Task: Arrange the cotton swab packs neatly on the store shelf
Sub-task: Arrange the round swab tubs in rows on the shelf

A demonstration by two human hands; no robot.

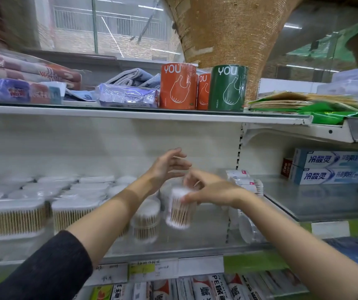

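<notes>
The person's right hand (209,189) is curled round the top of a round clear tub of cotton swabs (179,210), holding it tilted just above the shelf (195,243); the picture blurs here, so I cannot tell if its base touches. Inside, wooden sticks stand packed upright with white cotton at both ends. The left hand (169,165) hangs above and a little behind it, fingers spread loose and wide, holding nothing, its forearm bare below a dark sleeve (50,267) pushed up toward the elbow. The two forearms reach in side by side.

Just left of the held tub stands a second round tub (145,224) of the same swabs, partly behind the left forearm. Further left sit rectangular swab boxes (13,219) in rows, white lids over wooden sticks; two show clearly at the front, the ones behind too smeared to count. To the right, bagged swab packs (247,182) lean at the shelf's end.

On the neighbouring shelf lie two stacked toothpaste cartons (329,167). On the shelf above stand three rolls marked YOU: two orange rolls (178,86) and one green roll (227,88).
</notes>
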